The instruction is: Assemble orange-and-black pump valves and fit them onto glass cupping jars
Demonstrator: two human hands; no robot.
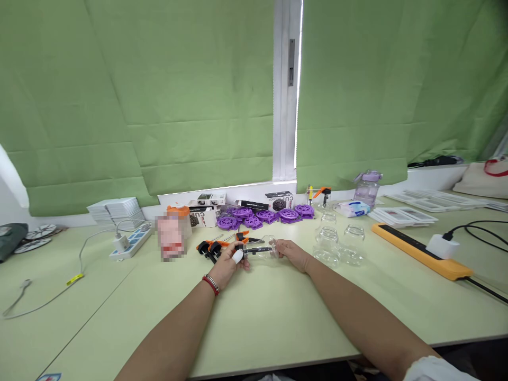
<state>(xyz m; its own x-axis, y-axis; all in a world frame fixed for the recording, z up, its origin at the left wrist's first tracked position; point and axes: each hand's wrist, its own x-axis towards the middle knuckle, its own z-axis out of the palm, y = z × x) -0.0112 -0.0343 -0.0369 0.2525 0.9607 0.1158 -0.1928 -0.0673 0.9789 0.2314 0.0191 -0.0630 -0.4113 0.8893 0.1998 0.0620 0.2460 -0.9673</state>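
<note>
My left hand (230, 263) is closed around the mouth end of a clear glass bottle (260, 250) that lies sideways on the pale green table (270, 312). A white cover sits on one fingertip and a red bracelet on the wrist. My right hand (289, 251) grips the bottle's other end with curled fingers. A dark rod-like tool runs into the bottle between the hands. Just behind the left hand lie orange-and-black clamps (214, 246).
Clear glass jars (337, 243) stand right of my hands. Purple round parts (264, 216), small boxes and a purple water bottle (367, 188) line the back. A white power strip (130, 243) is left; an orange strip (423, 251) with a charger is right.
</note>
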